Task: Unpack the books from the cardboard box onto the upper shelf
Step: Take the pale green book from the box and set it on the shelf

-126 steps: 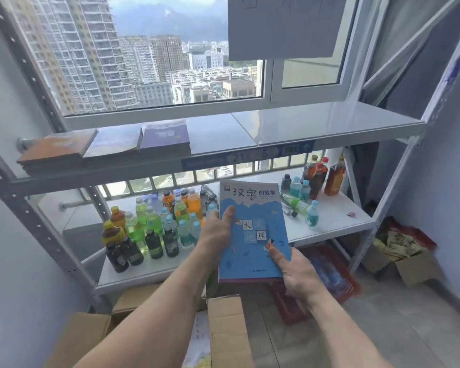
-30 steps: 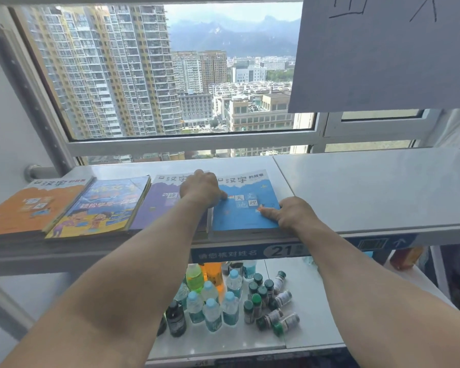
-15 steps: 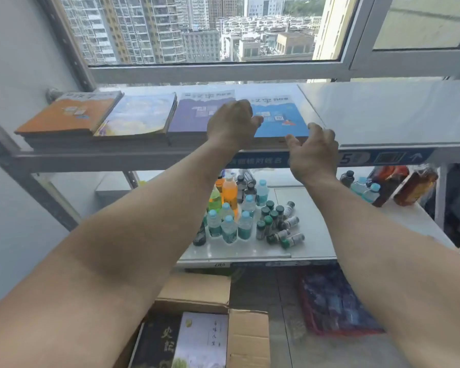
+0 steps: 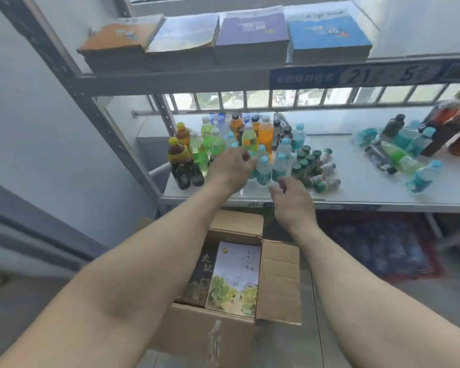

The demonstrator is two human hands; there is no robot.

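Both hands are empty. The left hand [image 4: 230,167] has its fingers curled loosely, holding nothing, and the right hand [image 4: 294,201] has its fingers a little spread and bent, also holding nothing. They hang in front of the lower white shelf [image 4: 369,189], close to the crowd of small plastic drink bottles [image 4: 252,147].

The next books wait below the fingers, in the open brown cardboard box [image 4: 278,277] on the floor. On top lies a pale book with green trees on its cover [image 4: 235,280], and to the left of it a dark book with gold letters [image 4: 201,277].

The good way, I think, is to bring both hands straight down — away from the bottles, so none get knocked over. Slide fingers under the two long sides of the pale book and lift it flat.

Four flat books [image 4: 250,35] lie in a row on the upper grey metal shelf [image 4: 170,78], high above the fingers. The bare spot is to the right of the blue book [image 4: 327,35] — a good place for the next one.
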